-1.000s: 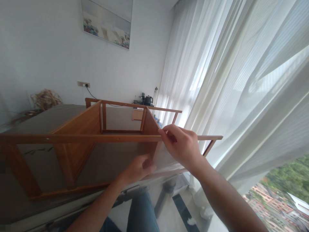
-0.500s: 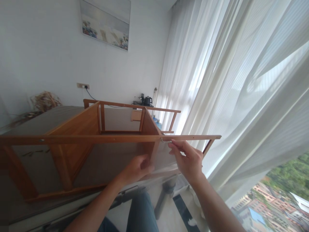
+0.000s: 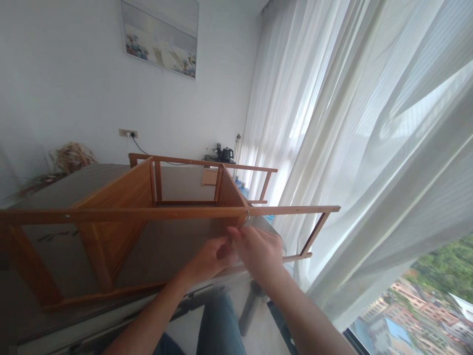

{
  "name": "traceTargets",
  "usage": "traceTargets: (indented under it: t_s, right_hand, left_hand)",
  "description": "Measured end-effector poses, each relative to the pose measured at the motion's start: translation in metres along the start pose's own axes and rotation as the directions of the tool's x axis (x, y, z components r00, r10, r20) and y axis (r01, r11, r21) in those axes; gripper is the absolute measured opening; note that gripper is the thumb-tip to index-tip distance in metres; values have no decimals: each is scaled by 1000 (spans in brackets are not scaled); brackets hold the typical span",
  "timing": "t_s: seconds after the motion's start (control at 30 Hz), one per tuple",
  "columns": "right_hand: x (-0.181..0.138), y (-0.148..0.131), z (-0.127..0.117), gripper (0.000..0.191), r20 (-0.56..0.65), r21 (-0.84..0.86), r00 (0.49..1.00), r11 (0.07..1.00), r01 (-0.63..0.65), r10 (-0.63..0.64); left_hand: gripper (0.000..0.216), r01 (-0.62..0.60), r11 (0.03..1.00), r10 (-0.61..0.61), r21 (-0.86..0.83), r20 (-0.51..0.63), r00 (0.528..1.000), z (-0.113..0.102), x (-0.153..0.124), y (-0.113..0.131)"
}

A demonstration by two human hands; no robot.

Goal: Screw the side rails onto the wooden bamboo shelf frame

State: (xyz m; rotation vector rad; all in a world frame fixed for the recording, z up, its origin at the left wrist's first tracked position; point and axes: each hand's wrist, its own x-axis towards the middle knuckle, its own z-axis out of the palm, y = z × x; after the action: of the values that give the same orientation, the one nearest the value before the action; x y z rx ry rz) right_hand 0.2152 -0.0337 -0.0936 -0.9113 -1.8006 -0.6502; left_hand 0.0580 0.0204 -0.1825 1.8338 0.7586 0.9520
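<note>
A wooden shelf frame (image 3: 121,214) lies on its side on a dark grey table (image 3: 74,185). My left hand (image 3: 209,259) is curled against the lower edge of an upright board of the frame, near the table's front edge. My right hand (image 3: 258,249) sits just right of it, fingers pinched around a small metal tool (image 3: 246,220) that reaches up to the underside of the frame's long front rail. The tool's lower part is hidden by my fingers.
Sheer white curtains (image 3: 351,148) hang close on the right before a window. A painting (image 3: 160,37) and a wall socket (image 3: 127,132) are on the white wall. A kettle (image 3: 226,154) stands on a far shelf. Dried grass (image 3: 70,155) lies at the table's far left.
My right hand has come off the top of the front rail, dropped below it and moved left beside my left hand, with the metal tool now at the rail's underside.
</note>
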Motion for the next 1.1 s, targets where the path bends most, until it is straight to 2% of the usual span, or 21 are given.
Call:
traceTargets:
  t_s: [0.13, 0.4, 0.6, 0.7, 0.77, 0.87, 0.93, 1.03, 1.1]
  right_hand:
    - [11, -6, -5, 47, 14, -101, 992, 987, 123, -122]
    - [25, -12, -23, 37, 186, -95, 967, 977, 192, -172]
    - [35, -9, -27, 37, 199, -120, 949, 955, 270, -243]
    - [45, -9, -28, 36, 180, -90, 973, 983, 160, -142]
    - [54, -9, -30, 25, 171, -19, 985, 999, 38, -34]
    - [67, -4, -35, 10, 132, 97, 988, 991, -93, 80]
    - [71, 2, -40, 9, 129, 166, 982, 974, -155, 135]
    - [66, 13, -46, 12, 148, 295, 948, 903, -314, 281]
    - [58, 20, -50, 16, 201, 418, 899, 795, -439, 390]
  left_hand:
    - [36, -7, 1000, 7, 16, -7, 1000, 1, 1, -2]
    - [28, -7, 997, 6, 77, 14, 1000, -1, -3, 5]
    - [34, -22, 1000, 22, 4, 5, 1000, 1, -3, 3]
    - [32, -10, 1000, 10, -1, -2, 1000, 1, -3, 3]
    - [31, -11, 1000, 11, 10, -17, 1000, 1, -3, 4]
    - [29, -13, 1000, 13, 24, -26, 1000, 0, -4, 6]
    - [28, -8, 1000, 9, 26, -28, 1000, -1, -4, 7]
    - [30, 4, 1000, -4, 19, -37, 999, -1, -5, 8]
    - [31, 15, 1000, -14, 18, -41, 999, -1, -5, 9]
